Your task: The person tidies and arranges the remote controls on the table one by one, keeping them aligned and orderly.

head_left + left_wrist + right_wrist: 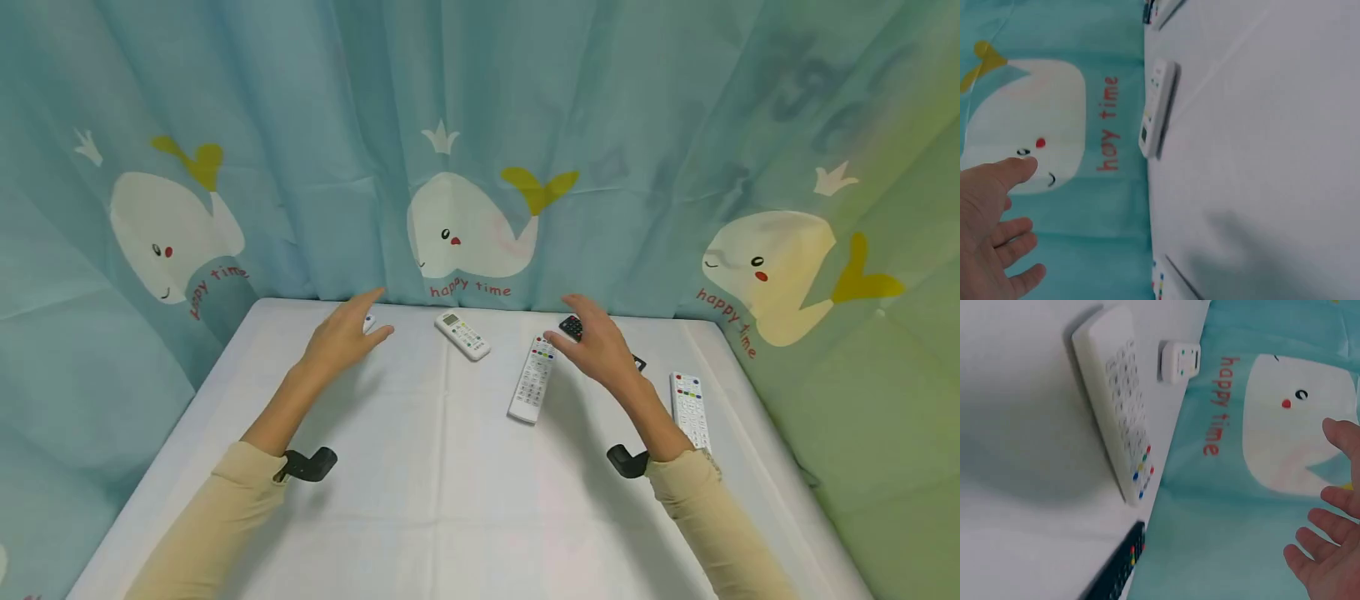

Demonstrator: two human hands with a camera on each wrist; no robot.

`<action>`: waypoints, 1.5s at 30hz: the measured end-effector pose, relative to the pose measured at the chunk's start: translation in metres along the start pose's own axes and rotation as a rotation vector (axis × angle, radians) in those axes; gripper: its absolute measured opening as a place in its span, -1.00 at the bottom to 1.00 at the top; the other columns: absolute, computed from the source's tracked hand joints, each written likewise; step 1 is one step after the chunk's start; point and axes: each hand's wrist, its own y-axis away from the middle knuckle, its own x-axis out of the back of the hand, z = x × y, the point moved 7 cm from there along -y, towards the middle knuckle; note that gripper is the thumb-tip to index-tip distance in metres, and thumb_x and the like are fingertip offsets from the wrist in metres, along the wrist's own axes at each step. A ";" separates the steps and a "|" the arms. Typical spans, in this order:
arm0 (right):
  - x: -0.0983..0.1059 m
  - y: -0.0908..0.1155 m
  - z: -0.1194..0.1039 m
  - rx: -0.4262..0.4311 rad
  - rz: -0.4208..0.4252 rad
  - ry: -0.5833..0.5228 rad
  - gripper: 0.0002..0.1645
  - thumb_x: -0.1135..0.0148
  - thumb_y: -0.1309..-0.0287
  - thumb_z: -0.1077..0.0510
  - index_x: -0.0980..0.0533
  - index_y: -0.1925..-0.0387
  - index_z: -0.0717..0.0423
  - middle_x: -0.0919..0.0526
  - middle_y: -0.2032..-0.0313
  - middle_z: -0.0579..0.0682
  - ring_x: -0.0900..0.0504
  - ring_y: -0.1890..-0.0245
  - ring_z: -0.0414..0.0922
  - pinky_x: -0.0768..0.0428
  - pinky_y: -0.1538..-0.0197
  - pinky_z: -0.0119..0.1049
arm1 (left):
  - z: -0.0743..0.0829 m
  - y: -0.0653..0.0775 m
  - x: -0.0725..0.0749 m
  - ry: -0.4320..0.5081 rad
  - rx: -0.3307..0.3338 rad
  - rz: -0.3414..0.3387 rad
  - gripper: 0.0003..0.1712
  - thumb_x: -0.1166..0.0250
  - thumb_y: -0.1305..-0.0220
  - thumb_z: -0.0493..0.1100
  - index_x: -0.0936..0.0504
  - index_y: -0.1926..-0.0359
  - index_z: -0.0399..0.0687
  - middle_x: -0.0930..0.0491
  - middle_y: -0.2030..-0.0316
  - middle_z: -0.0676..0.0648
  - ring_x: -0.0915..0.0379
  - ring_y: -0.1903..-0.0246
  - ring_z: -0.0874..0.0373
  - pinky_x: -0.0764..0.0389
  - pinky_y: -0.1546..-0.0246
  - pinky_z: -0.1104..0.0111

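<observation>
Both hands are raised over the far part of the table with nothing in them. My left hand point(342, 336) has loosely extended fingers and partly covers a white remote control point(369, 322) in the head view. My right hand point(596, 343), fingers spread and relaxed, overlaps a black remote control point(572, 327) there. Just left of the right hand lies a long white remote control point(532, 381) with coloured buttons. Between the hands, a small white remote with a display point(462, 336) lies near the back edge. In the left wrist view, that display remote point(1159, 107) is beyond the left hand point(994, 231).
Another white remote control point(689, 408) lies at the right, beside the right forearm. A white cloth covers the table point(442, 500). Blue curtains with whale prints point(472, 225) hang right behind its back edge, and a green curtain point(885, 417) hangs along the right.
</observation>
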 end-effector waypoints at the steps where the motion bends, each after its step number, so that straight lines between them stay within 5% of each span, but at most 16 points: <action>1: -0.003 -0.001 -0.003 0.006 -0.004 -0.006 -0.17 -0.34 -0.26 -0.07 -0.28 -0.42 0.21 -0.27 -0.41 0.23 -0.20 -0.42 0.18 -0.24 -0.36 0.16 | -0.003 0.001 0.001 0.006 0.000 -0.002 -0.23 -0.30 -0.38 -0.09 -0.21 -0.49 -0.21 -0.26 -0.41 -0.29 -0.17 -0.37 -0.23 -0.28 -0.29 -0.12; 8: -0.020 -0.008 -0.017 0.022 -0.034 -0.039 -0.16 -0.39 -0.23 -0.05 -0.30 -0.40 0.22 -0.34 -0.37 0.19 -0.29 -0.38 0.13 -0.32 -0.34 0.09 | -0.023 0.015 0.007 0.027 0.025 0.000 -0.23 -0.30 -0.38 -0.09 -0.21 -0.50 -0.16 -0.25 -0.41 -0.29 -0.18 -0.36 -0.23 -0.27 -0.27 -0.13; 19: -0.045 -0.021 -0.035 0.060 -0.084 -0.095 -0.18 -0.40 -0.21 -0.05 -0.33 -0.40 0.16 -0.40 -0.35 0.14 -0.35 -0.34 0.11 -0.37 -0.31 0.06 | -0.048 0.040 0.017 0.037 0.072 -0.017 -0.21 -0.29 -0.38 -0.13 -0.16 -0.47 -0.35 -0.21 -0.40 -0.39 -0.11 -0.37 -0.32 -0.17 -0.32 -0.17; 45: -0.095 -0.059 -0.070 0.103 -0.207 -0.177 -0.28 -0.38 -0.25 -0.05 -0.41 -0.36 0.09 -0.43 -0.34 0.03 -0.31 -0.38 0.01 -0.33 -0.35 -0.05 | -0.079 0.067 0.023 0.068 0.129 -0.005 -0.26 -0.34 -0.33 -0.15 -0.27 -0.39 -0.40 -0.28 -0.33 -0.47 -0.16 -0.33 -0.37 -0.21 -0.29 -0.20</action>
